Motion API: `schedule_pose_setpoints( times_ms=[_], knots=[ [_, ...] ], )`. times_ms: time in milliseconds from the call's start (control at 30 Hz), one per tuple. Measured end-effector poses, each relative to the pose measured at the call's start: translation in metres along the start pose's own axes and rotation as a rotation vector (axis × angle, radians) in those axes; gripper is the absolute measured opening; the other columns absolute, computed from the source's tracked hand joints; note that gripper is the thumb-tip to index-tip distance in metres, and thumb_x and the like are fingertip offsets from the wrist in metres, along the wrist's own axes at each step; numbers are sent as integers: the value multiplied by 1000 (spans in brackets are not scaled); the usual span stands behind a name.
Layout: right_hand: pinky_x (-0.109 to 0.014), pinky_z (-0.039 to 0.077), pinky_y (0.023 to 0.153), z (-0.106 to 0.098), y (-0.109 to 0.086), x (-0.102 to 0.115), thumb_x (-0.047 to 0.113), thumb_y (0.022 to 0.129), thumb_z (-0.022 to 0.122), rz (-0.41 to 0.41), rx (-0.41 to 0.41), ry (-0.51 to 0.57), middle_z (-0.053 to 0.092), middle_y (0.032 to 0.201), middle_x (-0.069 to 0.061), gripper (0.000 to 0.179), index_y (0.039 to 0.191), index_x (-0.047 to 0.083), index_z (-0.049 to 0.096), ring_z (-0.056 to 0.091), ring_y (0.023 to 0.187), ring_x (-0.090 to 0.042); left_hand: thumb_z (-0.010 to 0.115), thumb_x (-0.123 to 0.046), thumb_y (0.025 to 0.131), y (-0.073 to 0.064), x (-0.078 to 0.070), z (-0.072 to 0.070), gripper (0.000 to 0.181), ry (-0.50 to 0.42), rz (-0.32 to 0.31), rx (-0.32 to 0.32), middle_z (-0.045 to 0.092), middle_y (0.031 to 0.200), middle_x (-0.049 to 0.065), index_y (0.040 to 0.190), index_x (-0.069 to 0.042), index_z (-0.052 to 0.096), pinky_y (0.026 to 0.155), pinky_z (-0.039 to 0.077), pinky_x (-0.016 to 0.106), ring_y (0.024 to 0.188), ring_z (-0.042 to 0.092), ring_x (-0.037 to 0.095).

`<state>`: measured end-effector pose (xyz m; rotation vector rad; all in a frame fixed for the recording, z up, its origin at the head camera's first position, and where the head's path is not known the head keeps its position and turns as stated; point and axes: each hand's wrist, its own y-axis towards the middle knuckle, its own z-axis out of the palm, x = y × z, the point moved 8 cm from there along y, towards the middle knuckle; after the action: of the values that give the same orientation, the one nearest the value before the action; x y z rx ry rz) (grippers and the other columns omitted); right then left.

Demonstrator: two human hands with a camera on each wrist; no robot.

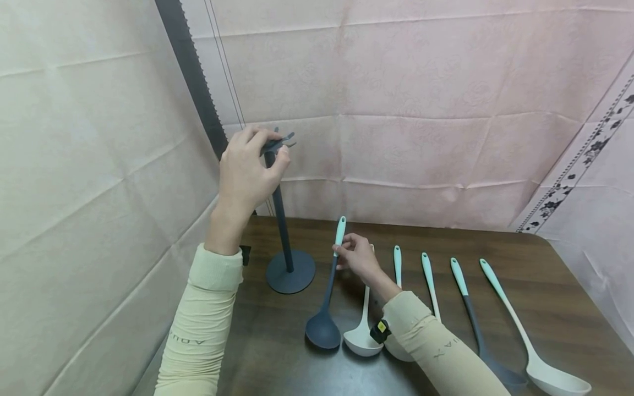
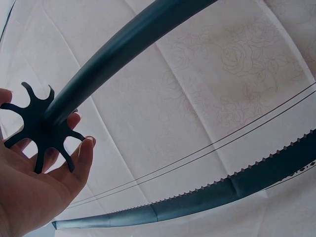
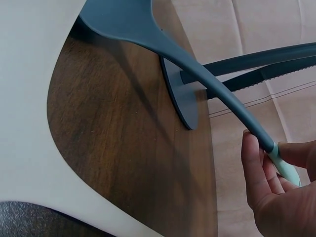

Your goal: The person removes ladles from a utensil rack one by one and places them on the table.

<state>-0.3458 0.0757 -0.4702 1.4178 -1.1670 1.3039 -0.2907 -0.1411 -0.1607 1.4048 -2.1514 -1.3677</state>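
A dark blue utensil stand (image 1: 279, 220) has a round base, an upright pole and a ring of curled hooks (image 2: 38, 123) on top. My left hand (image 1: 250, 168) grips that hook ring, its fingers and thumb bent round the hooks' ends. Lower down and to the right, my right hand (image 1: 359, 257) pinches a dark blue ladle (image 1: 323, 330) between thumb and fingers, where the mint handle (image 3: 285, 168) meets the dark shaft. The ladle is tilted, handle end up and bowl low over the table. Whether its bowl touches the tabletop, I cannot tell.
Right of the held ladle, several more mint-handled utensils lie in a row, including a white ladle (image 1: 363, 342), a dark one (image 1: 507, 377) and a white one (image 1: 557, 379). My right forearm covers part of them. Hanging cloth (image 1: 421, 137) stands behind the wooden table (image 1: 267, 352).
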Motion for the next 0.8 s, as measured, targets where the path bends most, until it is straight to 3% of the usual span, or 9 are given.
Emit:
schedule_pose_setpoints(
  times_ms=[367, 800],
  knots=[
    [-39, 65, 70, -1, 1, -10, 11, 104, 68, 35, 9, -17, 68, 98, -16, 23, 124, 0, 67, 73, 77, -24, 58, -42, 96, -1, -2, 0, 42, 6, -6, -2, 70, 122, 7, 117, -11, 78, 87, 50, 53, 109, 62, 33],
    [-48, 64, 77, 2, 5, -23, 12, 104, 68, 84, 8, -42, 67, 97, -17, 31, 131, -3, 66, 72, 79, -24, 59, -42, 96, -1, -1, 0, 41, 11, -10, -10, 70, 121, 7, 117, -12, 78, 87, 49, 54, 110, 62, 32]
  ],
)
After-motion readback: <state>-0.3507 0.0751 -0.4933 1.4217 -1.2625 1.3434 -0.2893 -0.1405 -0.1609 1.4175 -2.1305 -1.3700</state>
